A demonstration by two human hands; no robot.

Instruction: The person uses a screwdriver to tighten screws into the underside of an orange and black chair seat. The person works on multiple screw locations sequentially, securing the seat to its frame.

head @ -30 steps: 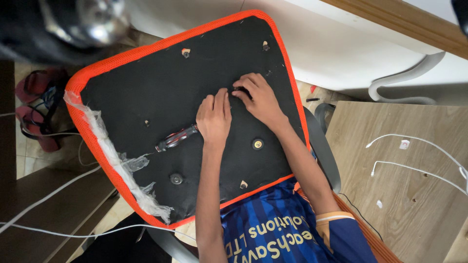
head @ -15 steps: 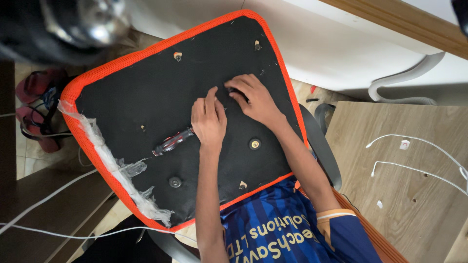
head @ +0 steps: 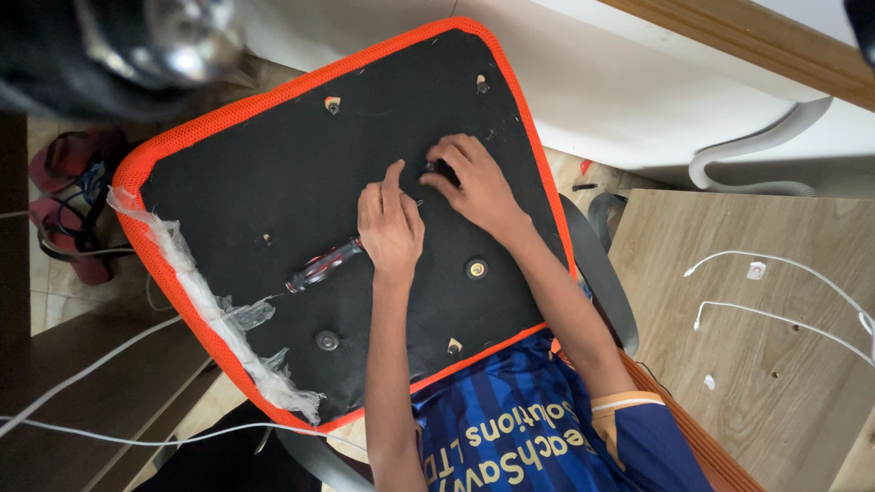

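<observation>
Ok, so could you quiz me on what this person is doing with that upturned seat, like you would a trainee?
1. True or false: the screwdriver points away from the left hand, with its handle end at that hand.
2. What colour is the rim of the black seat panel? A blue, B orange, C green.
3. How many white cables lie on the wooden board to the side of the right hand?

Key: 1 true; 2 B; 3 two.
</observation>
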